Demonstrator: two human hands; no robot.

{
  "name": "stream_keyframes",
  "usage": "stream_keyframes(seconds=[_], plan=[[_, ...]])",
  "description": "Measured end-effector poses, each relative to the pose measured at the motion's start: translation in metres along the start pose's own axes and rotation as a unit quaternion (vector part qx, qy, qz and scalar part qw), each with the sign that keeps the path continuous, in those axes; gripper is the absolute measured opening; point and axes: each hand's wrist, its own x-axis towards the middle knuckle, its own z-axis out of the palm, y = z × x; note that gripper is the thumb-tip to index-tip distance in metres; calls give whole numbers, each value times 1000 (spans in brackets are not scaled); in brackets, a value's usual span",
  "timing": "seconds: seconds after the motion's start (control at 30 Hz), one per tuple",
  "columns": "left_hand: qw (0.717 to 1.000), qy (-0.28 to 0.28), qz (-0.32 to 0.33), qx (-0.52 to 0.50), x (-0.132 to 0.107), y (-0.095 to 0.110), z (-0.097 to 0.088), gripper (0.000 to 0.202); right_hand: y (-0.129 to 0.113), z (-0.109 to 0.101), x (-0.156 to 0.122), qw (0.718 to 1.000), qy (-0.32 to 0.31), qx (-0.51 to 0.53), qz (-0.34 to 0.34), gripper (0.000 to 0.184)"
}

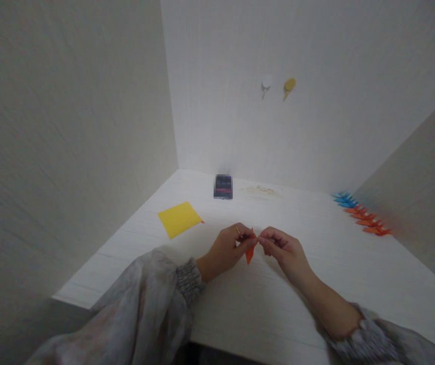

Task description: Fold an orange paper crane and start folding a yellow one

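A small folded piece of orange paper (250, 255) is pinched between the thumb and fingers of my left hand (229, 247), above the white table. My right hand (283, 248) is closed in a pinch at the right edge of the same paper, where the two hands nearly meet. The fingertips hide much of the paper's upper part. Left of my hands lies a stack or sheet of yellow paper (179, 219), with a tiny orange bit (203, 221) at its right corner.
Along the right wall stand several folded paper figures in a row, blue ones (343, 198) at the back and orange ones (367, 220) nearer. A dark, pixelated rectangular object (223, 187) is by the back wall. Two hooks, one white (266, 82) and one yellow (289, 85), are on that wall.
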Motion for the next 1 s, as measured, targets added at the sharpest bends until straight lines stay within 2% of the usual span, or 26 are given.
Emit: stream_keyframes(seconds=[0.23, 0.57, 0.8, 1.0], plan=[[1000, -13, 27, 2, 0, 5, -2, 15, -1, 3, -3, 1000, -7, 0, 1, 19], [991, -7, -14, -136, 0, -8, 2, 20, 2, 1, -1, 998, 53, -31, -33, 18], [984, -10, -42, -170, 1, -9, 1, 21, 2, 1, 0, 997, 17, -29, -63, 17], [981, -19, -51, -186, 2, -11, 0, 20, 2, 2, -1, 997, 16, -31, -72, 15]])
